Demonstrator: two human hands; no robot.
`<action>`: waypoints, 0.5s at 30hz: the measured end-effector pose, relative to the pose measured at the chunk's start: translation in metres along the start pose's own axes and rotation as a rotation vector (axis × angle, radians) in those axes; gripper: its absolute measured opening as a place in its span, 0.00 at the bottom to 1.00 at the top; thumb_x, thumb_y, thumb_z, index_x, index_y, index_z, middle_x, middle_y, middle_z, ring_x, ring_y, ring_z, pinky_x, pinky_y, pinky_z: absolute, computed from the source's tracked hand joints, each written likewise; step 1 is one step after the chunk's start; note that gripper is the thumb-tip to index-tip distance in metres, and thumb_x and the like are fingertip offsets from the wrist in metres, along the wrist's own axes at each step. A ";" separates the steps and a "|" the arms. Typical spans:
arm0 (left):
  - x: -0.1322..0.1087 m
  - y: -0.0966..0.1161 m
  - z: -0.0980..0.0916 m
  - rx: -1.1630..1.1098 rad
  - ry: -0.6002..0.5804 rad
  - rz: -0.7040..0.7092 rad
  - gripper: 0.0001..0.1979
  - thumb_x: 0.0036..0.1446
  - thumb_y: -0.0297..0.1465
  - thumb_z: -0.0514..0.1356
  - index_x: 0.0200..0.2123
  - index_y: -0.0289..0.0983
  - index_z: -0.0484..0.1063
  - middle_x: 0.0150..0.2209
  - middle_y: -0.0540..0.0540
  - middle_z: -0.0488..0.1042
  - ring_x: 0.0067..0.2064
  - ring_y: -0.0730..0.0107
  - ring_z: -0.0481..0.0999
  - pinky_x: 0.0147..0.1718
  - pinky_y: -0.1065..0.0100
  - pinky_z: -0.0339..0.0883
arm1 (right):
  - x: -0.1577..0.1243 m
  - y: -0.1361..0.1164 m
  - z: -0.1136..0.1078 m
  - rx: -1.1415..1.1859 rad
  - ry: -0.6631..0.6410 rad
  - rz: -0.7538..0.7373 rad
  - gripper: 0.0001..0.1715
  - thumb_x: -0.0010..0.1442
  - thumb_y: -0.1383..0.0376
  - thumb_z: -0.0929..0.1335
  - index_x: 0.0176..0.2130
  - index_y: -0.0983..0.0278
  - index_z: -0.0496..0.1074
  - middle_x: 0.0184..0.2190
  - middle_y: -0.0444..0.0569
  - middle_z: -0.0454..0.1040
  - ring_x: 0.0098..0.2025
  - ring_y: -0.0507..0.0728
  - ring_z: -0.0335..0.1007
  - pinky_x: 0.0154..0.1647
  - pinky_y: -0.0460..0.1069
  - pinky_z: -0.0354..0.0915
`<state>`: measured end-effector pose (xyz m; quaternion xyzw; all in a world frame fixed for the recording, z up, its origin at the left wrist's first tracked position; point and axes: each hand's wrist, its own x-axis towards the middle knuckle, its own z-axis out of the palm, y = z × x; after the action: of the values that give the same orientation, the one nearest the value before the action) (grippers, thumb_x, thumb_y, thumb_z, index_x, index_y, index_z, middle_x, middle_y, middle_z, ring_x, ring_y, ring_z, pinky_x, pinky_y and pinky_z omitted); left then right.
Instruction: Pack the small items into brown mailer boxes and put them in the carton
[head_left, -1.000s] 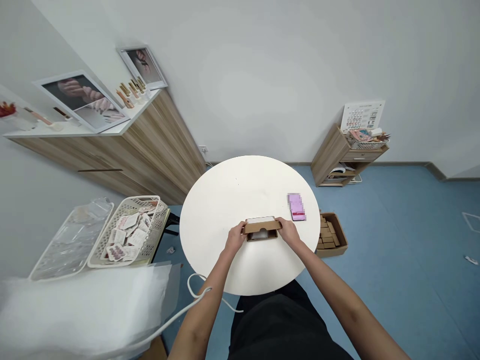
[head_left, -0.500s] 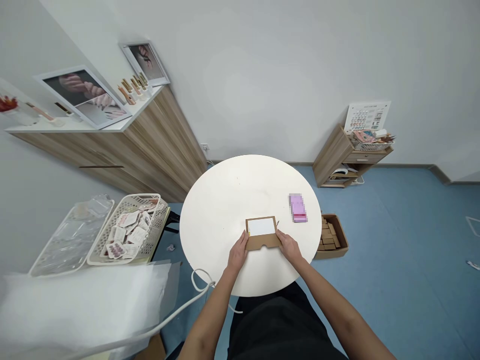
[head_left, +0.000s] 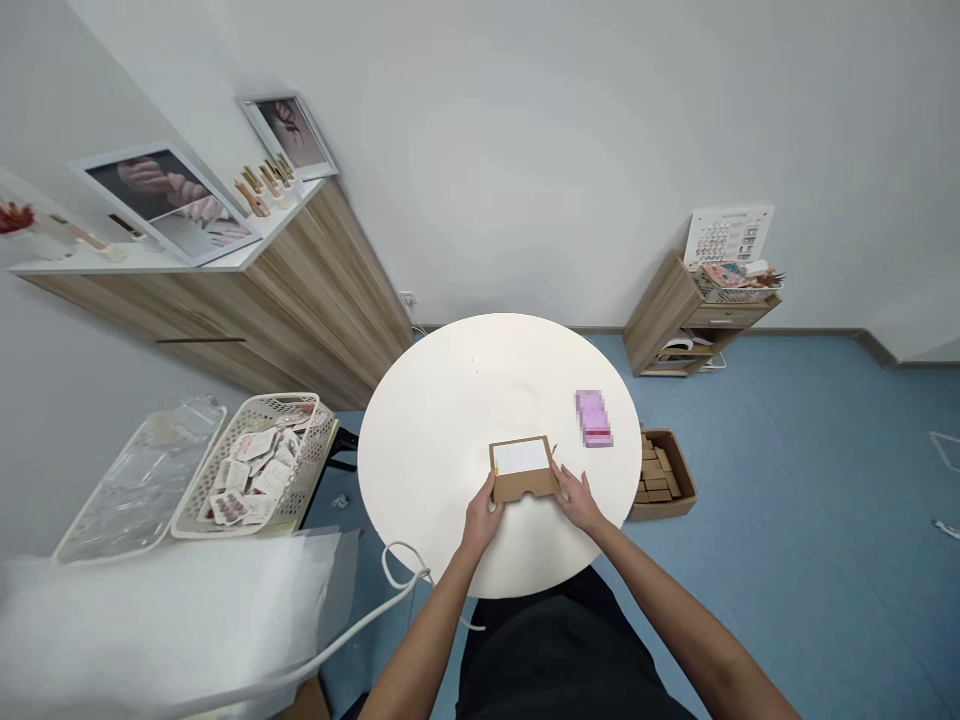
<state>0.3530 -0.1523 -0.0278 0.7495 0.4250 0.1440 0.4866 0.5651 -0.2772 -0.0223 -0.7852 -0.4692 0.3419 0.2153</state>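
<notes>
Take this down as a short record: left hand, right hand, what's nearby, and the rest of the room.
left hand: left hand on the near edge of a kraft cardboard box
right hand: right hand at the box's right edge
nearby: white panel on the box; blurred pink package; round white table
rest: plastic basket of sachets; carton of small brown boxes; blue floor
</notes>
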 end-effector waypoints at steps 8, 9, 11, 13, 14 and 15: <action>0.028 0.052 -0.049 0.075 -0.136 -0.197 0.23 0.57 0.33 0.56 0.57 0.42 0.66 0.49 0.44 0.77 0.50 0.60 0.76 0.46 0.64 0.67 | 0.022 -0.022 -0.056 0.240 -0.185 0.058 0.32 0.66 0.57 0.58 0.68 0.53 0.52 0.66 0.45 0.57 0.69 0.65 0.48 0.68 0.69 0.32; 0.033 0.054 -0.053 0.045 -0.143 -0.228 0.22 0.57 0.34 0.56 0.56 0.42 0.66 0.51 0.43 0.77 0.51 0.60 0.76 0.46 0.64 0.67 | 0.027 -0.023 -0.062 0.252 -0.200 0.061 0.33 0.66 0.55 0.58 0.67 0.55 0.54 0.67 0.46 0.56 0.69 0.65 0.47 0.69 0.67 0.35; 0.043 0.055 -0.058 -0.010 -0.164 -0.298 0.19 0.58 0.38 0.57 0.52 0.41 0.64 0.51 0.41 0.76 0.51 0.60 0.75 0.46 0.62 0.68 | 0.037 -0.026 -0.074 0.279 -0.231 0.056 0.34 0.65 0.52 0.59 0.67 0.58 0.56 0.67 0.47 0.54 0.69 0.63 0.47 0.69 0.62 0.41; 0.053 0.054 -0.061 -0.048 -0.195 -0.345 0.18 0.58 0.42 0.56 0.49 0.42 0.63 0.50 0.41 0.77 0.49 0.60 0.76 0.45 0.61 0.69 | 0.049 -0.030 -0.084 0.294 -0.268 0.050 0.35 0.64 0.51 0.60 0.66 0.61 0.58 0.68 0.48 0.53 0.69 0.62 0.48 0.69 0.58 0.45; 0.058 0.054 -0.062 -0.065 -0.207 -0.358 0.17 0.58 0.44 0.56 0.47 0.41 0.62 0.49 0.41 0.77 0.48 0.61 0.77 0.45 0.61 0.69 | 0.055 -0.032 -0.088 0.292 -0.283 0.049 0.35 0.64 0.51 0.60 0.65 0.61 0.60 0.68 0.49 0.53 0.69 0.62 0.49 0.68 0.57 0.47; 0.062 0.054 -0.064 -0.084 -0.219 -0.367 0.17 0.58 0.45 0.56 0.46 0.41 0.62 0.49 0.41 0.76 0.48 0.61 0.77 0.44 0.61 0.70 | 0.061 -0.034 -0.093 0.284 -0.294 0.048 0.34 0.63 0.51 0.61 0.64 0.62 0.62 0.67 0.50 0.55 0.68 0.62 0.51 0.67 0.56 0.49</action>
<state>0.3769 -0.0742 0.0366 0.6498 0.4925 -0.0114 0.5789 0.6330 -0.2091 0.0425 -0.6995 -0.4238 0.5207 0.2449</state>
